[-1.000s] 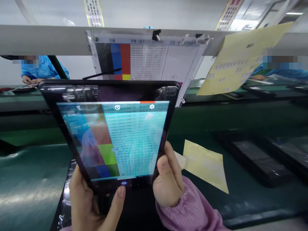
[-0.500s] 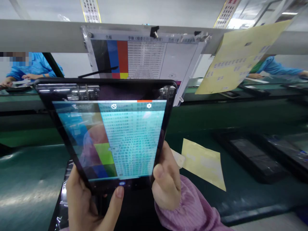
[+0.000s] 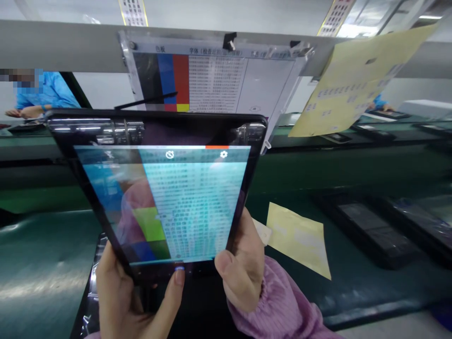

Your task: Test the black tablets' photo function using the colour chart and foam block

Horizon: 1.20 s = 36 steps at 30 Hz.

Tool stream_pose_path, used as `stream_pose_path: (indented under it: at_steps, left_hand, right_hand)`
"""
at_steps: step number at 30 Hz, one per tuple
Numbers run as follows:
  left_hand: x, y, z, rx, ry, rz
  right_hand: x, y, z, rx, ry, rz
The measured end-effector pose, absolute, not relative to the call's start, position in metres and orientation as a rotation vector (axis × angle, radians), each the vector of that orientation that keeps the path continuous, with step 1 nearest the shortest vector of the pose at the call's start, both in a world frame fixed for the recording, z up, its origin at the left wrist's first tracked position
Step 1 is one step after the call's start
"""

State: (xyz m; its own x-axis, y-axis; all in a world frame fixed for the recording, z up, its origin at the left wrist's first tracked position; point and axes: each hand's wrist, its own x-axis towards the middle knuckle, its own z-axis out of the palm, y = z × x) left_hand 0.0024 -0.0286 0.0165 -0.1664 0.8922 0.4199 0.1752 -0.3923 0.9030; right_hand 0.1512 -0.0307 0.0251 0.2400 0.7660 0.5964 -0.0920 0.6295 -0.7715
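Left grip [image 3: 120, 301] cupped, thumb angled up and inward; right grip [image 3: 245, 268] curled, thumb likewise inward

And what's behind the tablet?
Behind the tablet, a printed colour chart hangs against the grey rail. Above the tablet you can see black, blue, red and yellow patches and small writing; the tablet covers much of the chart's lower part.
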Motion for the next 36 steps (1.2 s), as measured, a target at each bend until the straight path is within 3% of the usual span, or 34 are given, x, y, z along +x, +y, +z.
stream_pose_path:
  at_steps: [16, 36]
  left_hand:
    - [-0.008, -0.026, -0.003, 1.488, 1.12, 1.639]
    - [-0.009, -0.029, -0.008, 1.499, 1.109, 1.637]
  right_hand:
    - [0.159, -0.022, 0.024, -0.494, -1.3, 0.646]
    - [0.155, -0.029, 0.034, -0.662, -1.303, 0.543]
